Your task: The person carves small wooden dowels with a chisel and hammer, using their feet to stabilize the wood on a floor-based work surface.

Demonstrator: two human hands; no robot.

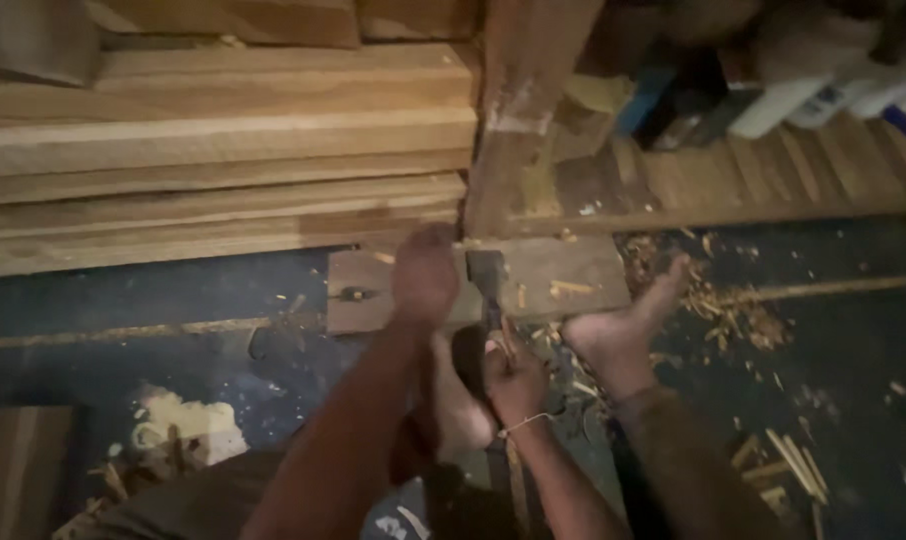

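Note:
My right hand [514, 376] grips the wooden handle of a small hatchet. The hatchet's dark metal head [486, 272] rests on a flat wooden board [573, 277] that lies on the dark floor. My left hand [425, 274] is on the same board just left of the head, blurred, with its fingers curled. Whatever it may hold is hidden. My bare feet show too: one [625, 330] at the board's right corner, the other [460, 405] below my hands.
Long planks [223, 150] are stacked at the back left, beside a leaning post [518, 110]. Bottles and clutter [793, 95] sit on a slatted shelf at the back right. Wood chips and split sticks [788, 465] litter the floor at right. A pale scrap [188, 425] lies at left.

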